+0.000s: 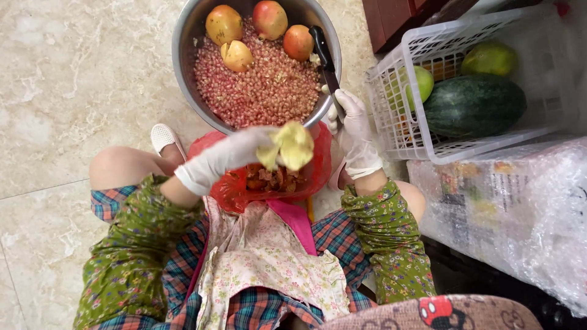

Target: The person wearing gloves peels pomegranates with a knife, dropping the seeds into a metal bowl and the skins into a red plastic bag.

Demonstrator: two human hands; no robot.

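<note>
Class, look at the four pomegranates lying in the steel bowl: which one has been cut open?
The pale yellow pomegranate piece nearest the middle of the bowl, lying on the seeds; the other three are whole with reddish-orange skins.

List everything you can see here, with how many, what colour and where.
Steel bowl: one, silver, on floor ahead.
Pomegranate seeds: heap, red, filling bowl.
Pomegranates: three whole plus one cut piece, red-yellow, on the seeds.
Knife: one, black handle, at bowl's right rim.
Red bag: one, holding peels, between the knees.
White basket: one, right of bowl.
Watermelon: one, dark green, in basket.
Green fruits: two, in basket.
Wrapped package: one, clear film, far right.
Left hand: white glove, holds yellow rind piece.
Right hand: white glove, grips knife.
</note>
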